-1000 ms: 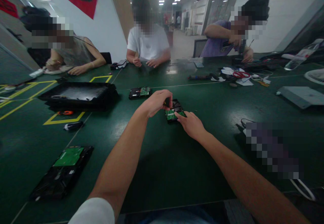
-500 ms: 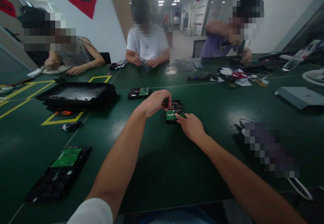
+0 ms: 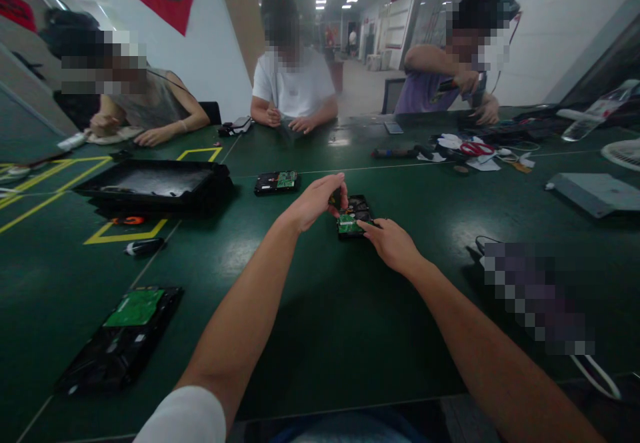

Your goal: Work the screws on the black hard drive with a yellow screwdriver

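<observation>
On the green table in front of me lies a hard drive (image 3: 359,207), black with a green circuit board (image 3: 347,223) on its near half. My left hand (image 3: 323,201) arches over its left side, fingers pointing down and closed round a short dark-and-yellow tool (image 3: 335,198), mostly hidden by the fingers. From the right, my right hand (image 3: 393,241) grips the drive's edge, one fingertip reaching onto the board. A second hard drive (image 3: 277,182) lies beyond my left hand, and a larger one (image 3: 123,339) is at the near left.
A black tray (image 3: 155,186) stands at the left, with a dark cylindrical item (image 3: 144,247) in front. Right are a grey metal box (image 3: 590,193), a blurred-out object (image 3: 537,296) and a plastic bottle (image 3: 597,111). Papers and cables (image 3: 475,153) lie farther back. Several people sit across the table.
Both my hands and the hard drive between them appear slightly farther right, while the whole view has shifted a little. Across the table at the right, a person's raised hand has moved.
</observation>
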A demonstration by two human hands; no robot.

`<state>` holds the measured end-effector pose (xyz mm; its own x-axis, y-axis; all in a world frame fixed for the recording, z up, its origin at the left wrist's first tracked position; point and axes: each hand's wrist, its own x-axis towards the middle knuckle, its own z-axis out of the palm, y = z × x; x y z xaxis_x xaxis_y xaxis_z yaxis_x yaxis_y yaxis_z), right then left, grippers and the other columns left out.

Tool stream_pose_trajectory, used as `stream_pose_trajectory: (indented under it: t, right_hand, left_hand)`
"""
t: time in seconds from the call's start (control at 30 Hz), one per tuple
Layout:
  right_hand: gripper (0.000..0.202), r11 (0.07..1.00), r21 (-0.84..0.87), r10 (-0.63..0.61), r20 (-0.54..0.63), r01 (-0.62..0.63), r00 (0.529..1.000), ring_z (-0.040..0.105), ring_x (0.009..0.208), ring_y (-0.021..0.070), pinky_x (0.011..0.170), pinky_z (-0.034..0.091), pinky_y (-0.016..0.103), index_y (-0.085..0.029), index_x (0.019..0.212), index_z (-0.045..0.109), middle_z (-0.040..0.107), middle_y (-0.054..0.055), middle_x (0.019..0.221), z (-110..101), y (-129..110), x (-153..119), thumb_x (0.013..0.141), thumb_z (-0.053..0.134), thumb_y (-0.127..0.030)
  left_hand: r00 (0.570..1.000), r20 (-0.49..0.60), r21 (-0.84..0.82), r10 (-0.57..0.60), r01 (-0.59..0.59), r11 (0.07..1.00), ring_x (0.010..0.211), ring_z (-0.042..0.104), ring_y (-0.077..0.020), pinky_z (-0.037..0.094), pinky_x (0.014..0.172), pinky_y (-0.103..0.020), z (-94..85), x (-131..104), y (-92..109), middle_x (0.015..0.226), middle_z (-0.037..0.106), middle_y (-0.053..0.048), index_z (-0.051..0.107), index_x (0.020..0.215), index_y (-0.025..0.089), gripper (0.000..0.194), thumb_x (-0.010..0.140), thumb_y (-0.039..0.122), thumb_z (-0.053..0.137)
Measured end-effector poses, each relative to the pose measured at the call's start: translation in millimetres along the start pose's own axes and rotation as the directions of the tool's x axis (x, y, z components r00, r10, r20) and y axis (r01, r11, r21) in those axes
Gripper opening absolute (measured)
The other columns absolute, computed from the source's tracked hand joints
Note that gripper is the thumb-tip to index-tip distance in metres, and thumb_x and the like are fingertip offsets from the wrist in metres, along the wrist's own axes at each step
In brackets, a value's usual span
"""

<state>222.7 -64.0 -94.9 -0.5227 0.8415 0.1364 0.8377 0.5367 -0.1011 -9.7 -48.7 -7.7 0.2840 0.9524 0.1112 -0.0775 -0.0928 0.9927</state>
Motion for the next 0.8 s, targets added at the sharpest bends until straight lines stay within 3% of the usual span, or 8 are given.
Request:
stream_pose_trajectory:
  t: [0.13,0.33,0.57,0.8]
  right_hand:
    - [0.046,0.996,0.086,-0.025,0.03,0.023,0.999,0.059,0.113,0.0275,0.091,0.048,0.038,-0.031,0.152,0.051,0.058,0.014,0.133,-2,8,2,0.109,0.039,-0.035]
    - [0.046,0.99,0.142,0.009,0.101,-0.023,0.995,0.06,0.095,0.0237,0.077,0.047,0.034,-0.035,0.153,0.048,0.054,0.013,0.125,-8,8,4,0.108,0.038,-0.039]
    - [0.05,0.997,0.074,-0.011,0.162,-0.001,0.987,0.059,0.085,0.0202,0.072,0.043,0.03,-0.04,0.16,0.037,0.056,0.01,0.116,-12,6,4,0.11,0.032,-0.041]
    - [0.053,0.999,0.032,-0.018,0.16,0.013,0.987,0.062,0.092,0.0221,0.076,0.046,0.031,-0.039,0.161,0.035,0.058,0.011,0.121,-13,4,2,0.109,0.032,-0.048]
  left_hand:
    - [1.0,0.016,-0.021,-0.01,0.011,1.0,0.073,0.064,-0.0169,0.048,0.053,-0.024,-6.1,1,-3,0.081,0.065,-0.006,0.063,0.088,0.018,0.033,0.095,0.05,0.058]
    - [1.0,0.003,-0.016,0.004,-0.004,1.0,0.076,0.065,-0.0157,0.047,0.053,-0.023,-13.5,-1,-2,0.084,0.064,-0.005,0.069,0.096,0.017,0.029,0.094,0.045,0.061]
    - [0.998,-0.053,-0.104,-0.017,0.011,0.995,0.075,0.069,-0.018,0.046,0.051,-0.023,-12.8,-1,-3,0.083,0.068,-0.005,0.058,0.094,0.02,0.024,0.09,0.041,0.068]
    - [0.998,-0.058,-0.04,-0.018,0.016,0.999,0.078,0.064,-0.0158,0.05,0.059,-0.024,-11.5,-1,2,0.087,0.068,-0.007,0.066,0.086,0.016,0.026,0.089,0.042,0.065]
